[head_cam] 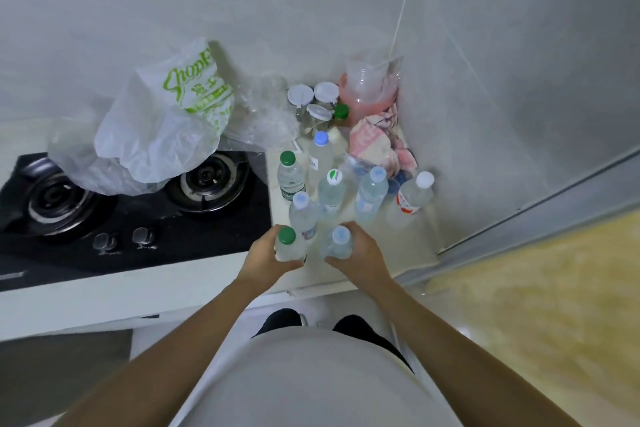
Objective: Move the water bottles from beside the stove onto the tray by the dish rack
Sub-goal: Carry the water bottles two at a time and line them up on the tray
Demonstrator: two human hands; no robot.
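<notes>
While upright, green-capped bottle (pixel 289 246) within left fingers (pixel 266 255), blue-capped bottle (pixel 339 243) within right fingers (pixel 360 253)

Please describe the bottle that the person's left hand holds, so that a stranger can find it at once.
Start at the black gas stove and go to the pale counter on its right, where clear plastic water bottles stand. The green-capped clear bottle is nearest the counter's front edge, in the left hand. The right hand's neighbouring bottle has a pale blue cap.
</notes>
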